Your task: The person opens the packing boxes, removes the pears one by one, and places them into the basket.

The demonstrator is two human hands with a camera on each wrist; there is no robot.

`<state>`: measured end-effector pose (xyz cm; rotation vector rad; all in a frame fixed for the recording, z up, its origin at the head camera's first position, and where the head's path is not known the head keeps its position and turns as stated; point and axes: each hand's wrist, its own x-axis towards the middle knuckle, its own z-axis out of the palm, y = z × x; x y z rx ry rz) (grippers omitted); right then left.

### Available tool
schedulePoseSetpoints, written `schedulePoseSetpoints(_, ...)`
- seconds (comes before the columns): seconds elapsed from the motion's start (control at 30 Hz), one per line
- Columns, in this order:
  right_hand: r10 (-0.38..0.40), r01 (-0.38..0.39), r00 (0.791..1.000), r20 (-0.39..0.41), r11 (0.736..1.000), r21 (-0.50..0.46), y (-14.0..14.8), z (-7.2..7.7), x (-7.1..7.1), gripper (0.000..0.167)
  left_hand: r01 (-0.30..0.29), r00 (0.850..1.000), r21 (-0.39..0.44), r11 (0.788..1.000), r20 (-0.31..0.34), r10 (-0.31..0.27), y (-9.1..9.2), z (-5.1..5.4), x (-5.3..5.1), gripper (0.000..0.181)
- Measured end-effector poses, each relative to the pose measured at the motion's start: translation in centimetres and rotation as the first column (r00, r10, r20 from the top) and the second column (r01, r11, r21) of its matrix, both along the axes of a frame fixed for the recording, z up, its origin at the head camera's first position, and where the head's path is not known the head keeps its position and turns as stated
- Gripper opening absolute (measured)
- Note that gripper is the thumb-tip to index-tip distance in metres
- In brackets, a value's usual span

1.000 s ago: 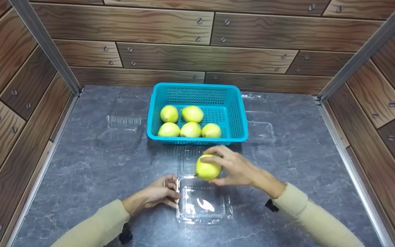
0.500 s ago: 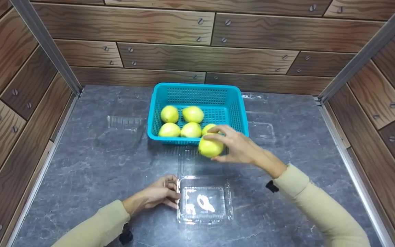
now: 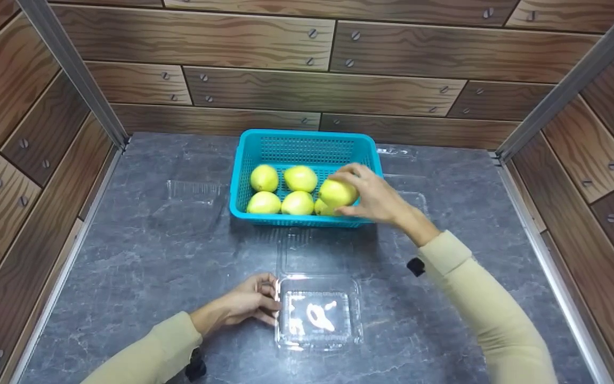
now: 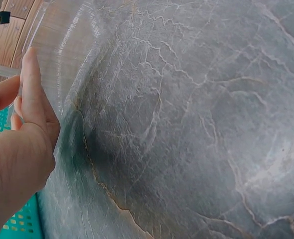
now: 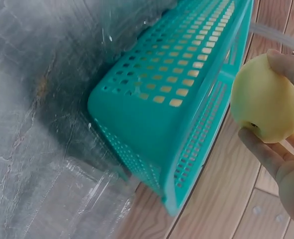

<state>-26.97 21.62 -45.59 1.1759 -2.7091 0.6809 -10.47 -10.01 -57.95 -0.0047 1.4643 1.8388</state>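
My right hand [image 3: 373,197] holds a yellow-green pear [image 3: 337,192] over the right part of a teal basket [image 3: 307,217]. In the right wrist view the thumb and fingers grip this pear [image 5: 264,99] above the rim. Several similar pears [image 3: 297,203] lie in the basket, and one under the held pear is partly covered. My left hand [image 3: 251,300] pinches the left edge of a clear plastic clamshell box [image 3: 317,314], which lies open with its lid toward the basket. The left wrist view has my left hand [image 4: 30,114] at the clear plastic's edge.
More clear plastic boxes lie on the grey marbled table [image 3: 152,256]: one box [image 3: 193,191] left of the basket, others to its right, partly behind the right hand. Wood-patterned walls [image 3: 259,88] with metal corner posts enclose the table.
My right hand has carried the pear away from above the clamshell box, forward and slightly right, to over the basket. The left hand has stayed at the box's edge.
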Motion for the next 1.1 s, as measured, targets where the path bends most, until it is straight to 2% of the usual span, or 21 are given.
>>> schedulePoseSetpoints(0.33,-0.118,0.114,0.990,0.081,0.992,0.056,0.5,-1.2,-3.6,0.068,-0.001,1.000,-0.002,1.000,-0.004,0.001,-0.2,0.0,-0.2,0.035)
schedulePoseSetpoints(0.5,-0.169,0.153,0.979,0.114,0.979,0.137,0.4,-1.8,-4.9,0.069,0.003,1.000,-0.001,1.000,-0.001,-0.003,-0.3,0.0,-0.2,0.034)
schedulePoseSetpoints(0.73,-0.216,0.177,0.970,0.114,0.943,0.282,-0.3,-2.7,-6.1,0.069,0.000,1.000,-0.006,1.000,-0.003,0.000,-0.2,0.0,-0.2,0.035)
schedulePoseSetpoints(0.93,-0.218,0.170,0.971,0.095,0.917,0.361,-0.9,-4.0,-6.8,0.067,-0.002,1.000,-0.001,1.000,-0.004,0.002,-0.3,-0.1,-0.2,0.035)
schedulePoseSetpoints(1.1,-0.231,0.171,0.969,0.089,0.885,0.434,-1.2,-5.0,-7.3,0.064,-0.002,1.000,0.002,1.000,-0.002,0.002,-0.4,-0.2,-0.1,0.035)
